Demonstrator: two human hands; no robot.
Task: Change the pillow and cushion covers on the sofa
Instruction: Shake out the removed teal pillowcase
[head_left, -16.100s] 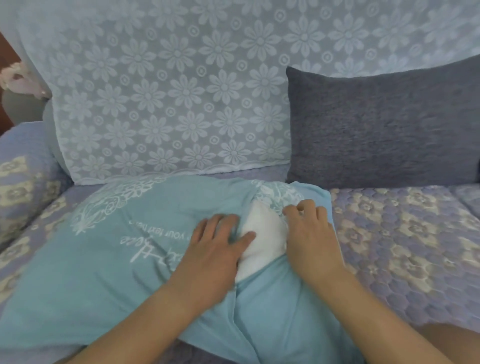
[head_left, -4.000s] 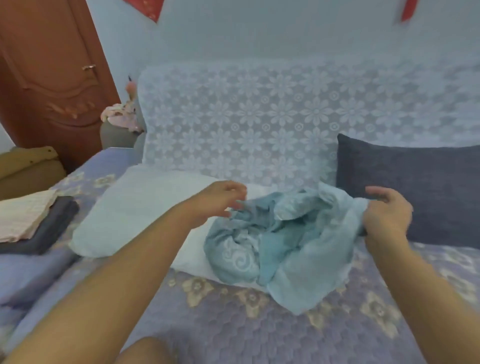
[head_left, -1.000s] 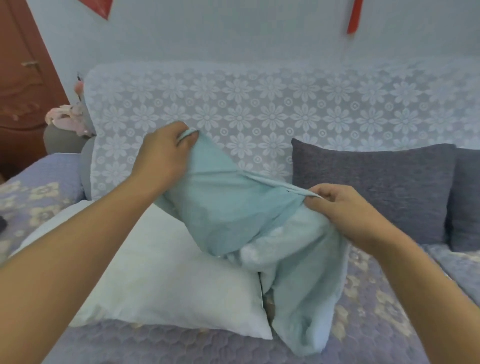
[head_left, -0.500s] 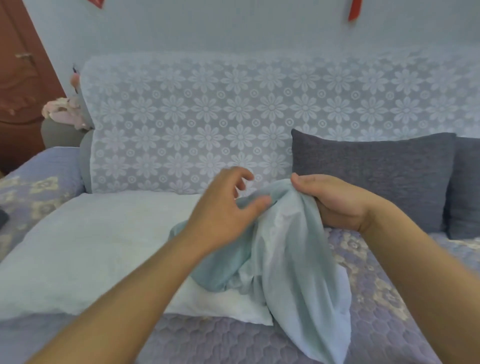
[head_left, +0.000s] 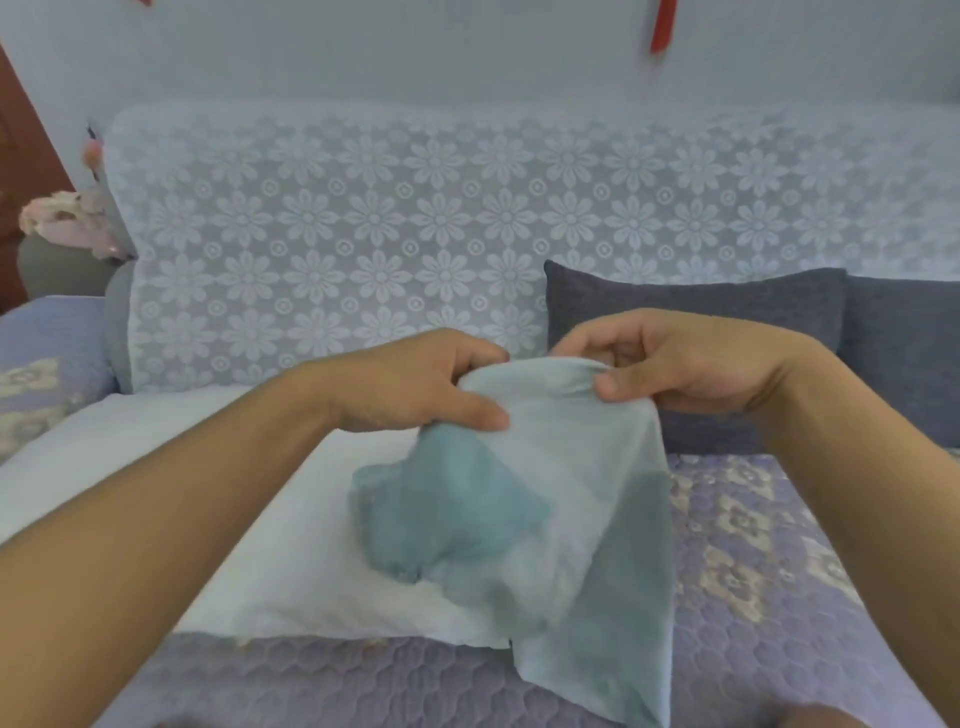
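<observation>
The light blue pillow cover (head_left: 561, 509) hangs bunched in front of me, off the pillow. My left hand (head_left: 410, 384) pinches its top edge on the left, thumb over the cloth. My right hand (head_left: 680, 364) grips the same edge on the right, a hand's width away. The bare white pillow (head_left: 208, 499) lies flat on the sofa seat under and left of the cover. The cover's lower end drapes over the pillow's right corner and onto the seat.
Two dark grey cushions (head_left: 691, 312) (head_left: 904, 353) lean on the backrest at the right. White floral lace (head_left: 363, 234) covers the backrest. The seat has a purple quilted cover (head_left: 769, 551). A grey armrest with pink flowers (head_left: 67, 218) is at the far left.
Both hands have gathered the cover's top edge and now hold it side by side, slightly lower and closer to me. The cover hangs more spread out below them.
</observation>
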